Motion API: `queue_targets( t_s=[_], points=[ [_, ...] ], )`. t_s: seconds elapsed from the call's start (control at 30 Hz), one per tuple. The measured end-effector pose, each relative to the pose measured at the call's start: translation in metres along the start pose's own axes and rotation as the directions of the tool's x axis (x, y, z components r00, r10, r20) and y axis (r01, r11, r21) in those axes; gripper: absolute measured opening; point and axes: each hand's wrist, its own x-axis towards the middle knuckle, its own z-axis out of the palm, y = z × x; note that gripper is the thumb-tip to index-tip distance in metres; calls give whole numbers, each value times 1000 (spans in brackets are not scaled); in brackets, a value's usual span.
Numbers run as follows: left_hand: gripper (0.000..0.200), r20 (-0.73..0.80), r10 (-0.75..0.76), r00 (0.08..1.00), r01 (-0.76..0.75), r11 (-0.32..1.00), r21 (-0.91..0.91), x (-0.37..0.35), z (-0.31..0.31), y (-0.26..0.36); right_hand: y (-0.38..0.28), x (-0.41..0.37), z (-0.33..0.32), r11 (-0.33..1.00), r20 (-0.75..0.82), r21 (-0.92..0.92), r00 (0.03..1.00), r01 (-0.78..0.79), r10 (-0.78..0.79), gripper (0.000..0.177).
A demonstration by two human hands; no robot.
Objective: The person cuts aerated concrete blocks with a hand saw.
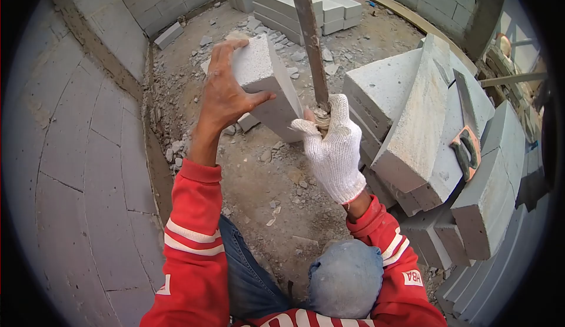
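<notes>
My bare left hand (226,86) spans the upper end of a pale grey concrete block (268,86), fingers over the far edge and thumb on the near side. The block stands tilted, its lower right edge close to my other hand. A white knitted glove covers my right hand (334,150), with a bare fingertip showing. Its thumb and fingers are closed around the lower end of a long, dirty pole (312,39), which rises past the top of the view. The palm side of the glove is hidden.
Stacked concrete blocks (400,109) stand at right, with a handsaw (467,144) lying on them. More blocks (288,9) are piled at the back. Rubble (176,150) litters the dirt floor along the left block wall (88,168). My bent knee (346,277) is below.
</notes>
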Motion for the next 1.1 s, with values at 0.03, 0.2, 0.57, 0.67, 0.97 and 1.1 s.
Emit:
queue_targets(
  t_s=[0.03, 0.2, 0.57, 0.67, 0.97, 1.1],
  points=[
    [103, 1, 20, 1000, -20, 1000, 14, 0, 1, 2, 11, -6, 7, 998, 70, -34, 996, -54, 56, 36],
    [102, -18, 9, 1000, -9, 1000, 13, 5, -2, 2, 26, -8, 3, 992, 190, 40, 976, -117, 108, 37],
    [103, -51, -11, 999, 12, 1000, 29, 3, -2, 5, 49, -7, 11, 984, 248, -85, 953, -158, 174, 33],
    [103, -19, -67, 998, 67, 998, -7, 0, -3, 0, 32, -8, -2, 978, 170, -121, 968, -167, 186, 34],
    [102, -13, -10, 1000, 10, 999, 34, 1, 3, 11, 70, -14, 25, 965, 204, -226, 962, -136, 184, 32],
    [99, -10, -6, 1000, 6, 999, 44, 2, 3, 11, 51, -6, 13, 990, 155, -44, 978, -133, 138, 35]
  ],
)
